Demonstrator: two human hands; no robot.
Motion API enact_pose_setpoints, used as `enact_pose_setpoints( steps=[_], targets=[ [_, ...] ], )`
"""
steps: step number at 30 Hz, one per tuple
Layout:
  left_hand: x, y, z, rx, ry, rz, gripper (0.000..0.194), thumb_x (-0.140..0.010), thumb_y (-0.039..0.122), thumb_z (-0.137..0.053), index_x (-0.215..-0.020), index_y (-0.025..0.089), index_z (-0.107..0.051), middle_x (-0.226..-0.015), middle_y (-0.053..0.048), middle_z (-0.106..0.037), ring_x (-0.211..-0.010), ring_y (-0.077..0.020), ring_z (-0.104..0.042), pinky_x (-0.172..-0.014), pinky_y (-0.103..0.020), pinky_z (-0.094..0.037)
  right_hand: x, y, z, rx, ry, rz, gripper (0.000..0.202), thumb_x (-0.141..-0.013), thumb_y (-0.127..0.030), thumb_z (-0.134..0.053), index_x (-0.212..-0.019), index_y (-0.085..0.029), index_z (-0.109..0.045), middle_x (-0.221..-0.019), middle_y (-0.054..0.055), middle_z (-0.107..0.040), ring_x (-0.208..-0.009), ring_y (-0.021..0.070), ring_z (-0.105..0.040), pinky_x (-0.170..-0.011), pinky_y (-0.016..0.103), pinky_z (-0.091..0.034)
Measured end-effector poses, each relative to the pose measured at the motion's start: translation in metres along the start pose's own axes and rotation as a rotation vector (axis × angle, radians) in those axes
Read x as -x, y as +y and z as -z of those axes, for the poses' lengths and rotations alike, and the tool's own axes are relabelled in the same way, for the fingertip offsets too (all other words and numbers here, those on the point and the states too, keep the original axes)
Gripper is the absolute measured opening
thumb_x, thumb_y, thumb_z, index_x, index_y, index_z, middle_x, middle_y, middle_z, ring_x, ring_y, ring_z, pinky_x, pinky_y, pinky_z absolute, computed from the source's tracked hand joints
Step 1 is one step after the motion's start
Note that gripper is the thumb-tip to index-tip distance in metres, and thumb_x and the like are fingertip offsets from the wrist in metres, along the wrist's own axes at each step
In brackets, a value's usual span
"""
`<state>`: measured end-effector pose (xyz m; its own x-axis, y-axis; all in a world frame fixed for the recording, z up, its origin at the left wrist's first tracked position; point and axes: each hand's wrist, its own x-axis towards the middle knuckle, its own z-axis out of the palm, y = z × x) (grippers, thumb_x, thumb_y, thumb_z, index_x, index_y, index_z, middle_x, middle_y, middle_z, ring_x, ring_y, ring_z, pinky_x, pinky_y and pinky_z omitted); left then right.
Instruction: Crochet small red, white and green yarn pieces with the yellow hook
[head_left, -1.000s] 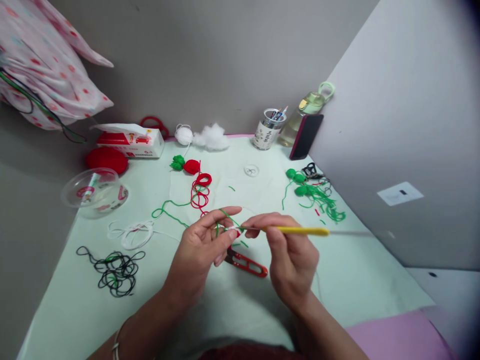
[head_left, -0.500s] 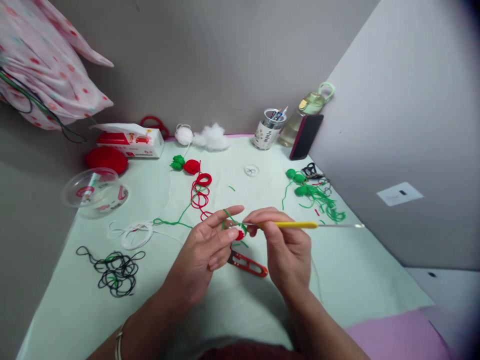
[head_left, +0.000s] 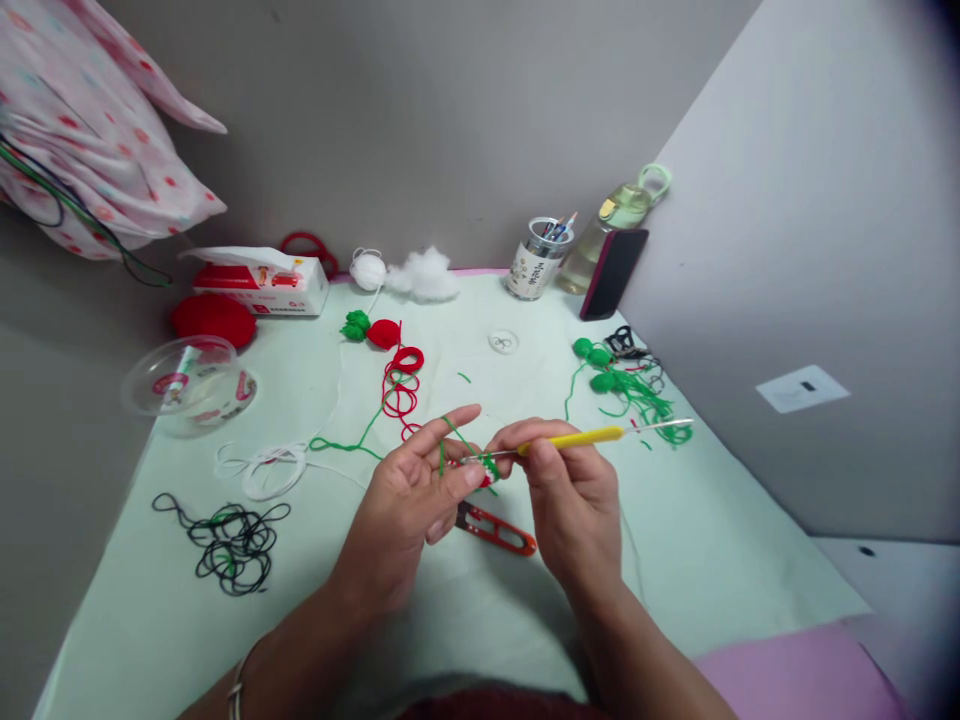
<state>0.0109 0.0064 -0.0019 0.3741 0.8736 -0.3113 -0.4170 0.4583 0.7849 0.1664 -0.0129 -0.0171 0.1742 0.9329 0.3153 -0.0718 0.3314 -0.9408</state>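
My left hand (head_left: 416, 490) pinches a small crochet piece (head_left: 489, 470) in green, white and red, partly hidden by the thumb. Green yarn (head_left: 459, 432) loops over its raised index finger and runs down to the piece. In my right hand (head_left: 570, 490) is a yellow-handled crochet hook (head_left: 577, 438), its metal tip at the piece's edge and its other end pointing right, slightly up. Below the hands lie orange thread snips (head_left: 499, 530), their blade end partly covered by my left hand. Red yarn (head_left: 401, 390) lies in loops just beyond.
At left are tangled black cord (head_left: 236, 545), white yarn (head_left: 274, 470), a clear plastic tub (head_left: 195, 390) and a tissue box (head_left: 262, 285). Stuffing (head_left: 427, 275), a pen can (head_left: 534, 262), a phone (head_left: 613, 275) and a bottle (head_left: 600, 235) line the back. Green pieces (head_left: 604, 382) lie right.
The hook has tilted, its right end swinging up and left, while its tip has moved left across the piece. The crochet piece has turned slightly in my left fingers, showing less red.
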Motion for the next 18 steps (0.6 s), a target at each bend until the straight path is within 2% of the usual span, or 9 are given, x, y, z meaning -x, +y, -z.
enact_pose_setpoints(
  steps=[2, 5, 7, 8, 10, 13, 15, 18],
  targets=[
    [0.001, -0.001, -0.001, 0.004, 0.012, -0.019, 0.055, -0.084, 0.023, -0.088, -0.136, 0.023, -0.070, -0.090, 0.000, -0.069, -0.045, 0.0021, -0.034, -0.042, -0.016, -0.022, 0.003, -0.003, -0.001, 0.173, -0.004, 0.107, 0.022, -0.106, -0.024, -0.057, -0.102, -0.027, -0.078, -0.091, 0.002, -0.076, -0.079, 0.0165, -0.069, -0.072, 0.031, -0.059],
    [0.001, -0.002, -0.003, 0.080, -0.003, 0.011, 0.058, -0.083, 0.026, -0.089, -0.137, 0.020, -0.070, -0.075, 0.005, -0.062, -0.045, 0.0011, -0.031, -0.043, -0.015, -0.022, 0.009, -0.007, -0.003, 0.503, -0.012, 0.318, 0.023, -0.099, -0.017, -0.067, -0.109, -0.031, -0.081, -0.097, 0.004, -0.077, -0.089, 0.0207, -0.072, -0.075, 0.033, -0.059],
    [0.000, -0.001, -0.003, 0.160, -0.050, 0.091, 0.055, -0.082, 0.027, -0.090, -0.133, 0.016, -0.072, -0.064, 0.009, -0.053, -0.044, 0.0014, -0.025, -0.042, -0.015, -0.021, 0.010, -0.008, -0.002, 0.577, -0.006, 0.385, 0.029, -0.096, -0.014, -0.069, -0.114, -0.034, -0.081, -0.102, 0.004, -0.077, -0.092, 0.0212, -0.072, -0.075, 0.033, -0.059],
    [-0.001, 0.000, -0.002, 0.193, -0.064, 0.123, 0.052, -0.082, 0.026, -0.090, -0.130, 0.014, -0.074, -0.063, 0.009, -0.050, -0.043, 0.0017, -0.023, -0.042, -0.015, -0.021, 0.009, -0.007, -0.001, 0.543, 0.014, 0.383, 0.029, -0.097, -0.014, -0.067, -0.115, -0.033, -0.080, -0.102, 0.004, -0.076, -0.090, 0.0205, -0.071, -0.074, 0.033, -0.059],
    [-0.002, 0.002, -0.001, 0.219, -0.057, 0.134, 0.046, -0.081, 0.021, -0.089, -0.124, 0.013, -0.077, -0.066, 0.008, -0.053, -0.043, 0.0028, -0.022, -0.042, -0.015, -0.020, 0.006, -0.005, 0.001, 0.355, 0.059, 0.315, 0.027, -0.103, -0.016, -0.059, -0.112, -0.031, -0.080, -0.096, 0.003, -0.075, -0.083, 0.0180, -0.069, -0.072, 0.032, -0.057],
    [-0.002, 0.004, 0.000, 0.167, 0.000, 0.060, 0.043, -0.079, 0.018, -0.090, -0.121, 0.018, -0.080, -0.076, 0.005, -0.060, -0.043, 0.0039, -0.028, -0.042, -0.014, -0.020, 0.000, 0.001, 0.001, -0.022, 0.047, 0.078, 0.023, -0.107, -0.024, -0.057, -0.103, -0.028, -0.080, -0.090, 0.002, -0.073, -0.075, 0.0146, -0.067, -0.069, 0.030, -0.056],
    [-0.001, 0.003, -0.001, 0.122, 0.015, 0.024, 0.042, -0.079, 0.020, -0.091, -0.120, 0.022, -0.081, -0.079, 0.004, -0.062, -0.044, 0.0037, -0.032, -0.042, -0.014, -0.022, -0.002, 0.005, 0.000, -0.121, 0.000, -0.031, 0.021, -0.106, -0.030, -0.061, -0.100, -0.027, -0.080, -0.092, 0.002, -0.074, -0.080, 0.0141, -0.068, -0.074, 0.028, -0.057],
    [-0.001, 0.001, -0.001, 0.084, 0.017, 0.005, 0.042, -0.079, 0.022, -0.092, -0.120, 0.025, -0.081, -0.081, 0.004, -0.061, -0.044, 0.0032, -0.035, -0.043, -0.015, -0.023, -0.001, 0.007, -0.002, -0.148, -0.001, -0.064, 0.019, -0.105, -0.032, -0.063, -0.100, -0.026, -0.081, -0.095, 0.001, -0.076, -0.085, 0.0133, -0.069, -0.079, 0.026, -0.057]
  ],
)
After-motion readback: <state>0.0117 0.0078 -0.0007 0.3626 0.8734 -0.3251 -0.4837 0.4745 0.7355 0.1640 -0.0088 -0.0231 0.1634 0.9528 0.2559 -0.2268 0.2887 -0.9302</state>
